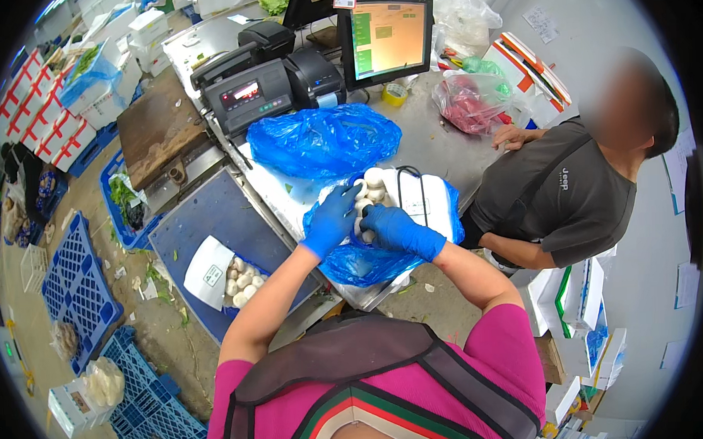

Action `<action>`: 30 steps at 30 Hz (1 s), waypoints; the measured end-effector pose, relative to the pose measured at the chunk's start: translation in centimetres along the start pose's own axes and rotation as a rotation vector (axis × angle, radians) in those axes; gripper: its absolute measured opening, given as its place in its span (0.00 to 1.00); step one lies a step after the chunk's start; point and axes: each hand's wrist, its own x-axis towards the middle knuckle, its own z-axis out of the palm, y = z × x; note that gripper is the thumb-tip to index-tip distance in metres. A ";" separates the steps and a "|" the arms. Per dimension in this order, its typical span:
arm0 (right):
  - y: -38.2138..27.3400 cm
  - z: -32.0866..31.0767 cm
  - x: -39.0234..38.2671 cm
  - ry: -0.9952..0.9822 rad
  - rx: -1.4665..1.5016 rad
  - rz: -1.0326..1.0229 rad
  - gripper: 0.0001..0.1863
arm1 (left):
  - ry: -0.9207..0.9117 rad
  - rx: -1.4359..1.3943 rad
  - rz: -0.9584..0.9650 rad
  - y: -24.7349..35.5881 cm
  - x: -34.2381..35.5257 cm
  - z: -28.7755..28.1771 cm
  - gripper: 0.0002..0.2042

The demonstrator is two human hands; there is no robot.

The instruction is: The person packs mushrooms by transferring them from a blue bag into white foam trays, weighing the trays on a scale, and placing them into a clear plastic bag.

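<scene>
Both my hands wear blue gloves and reach into white button mushrooms (374,189) in a container wrapped in blue plastic film (361,267). My left hand (332,219) rests along the left side, its fingers stretched out against the mushrooms. From the right, my right hand (402,232) curls its fingers down over mushrooms in the middle; its fingertips are partly hidden. Beside the mushrooms lies a white panel (434,201) with a black strap (422,187) across it. A crumpled blue plastic bag (325,139) lies just beyond.
At left, a second container of mushrooms (244,284) stands on a dark platform (183,241). Behind are a scale (248,99), a screen (385,40) and yellow tape (394,94). A person (559,189) stands close at right. Blue pallets (77,287) lie on the floor.
</scene>
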 end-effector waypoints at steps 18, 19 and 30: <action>1.3 1.0 1.0 -0.247 0.089 -0.202 0.11 | -0.423 0.714 0.073 -0.5 6.4 5.4 0.16; 2.5 1.6 0.6 -0.179 0.159 -0.267 0.12 | -0.372 0.695 0.079 -1.2 6.6 6.1 0.18; -0.2 -3.1 -2.1 -0.065 0.456 -0.242 0.21 | -0.336 0.650 0.344 -0.5 5.0 3.7 0.18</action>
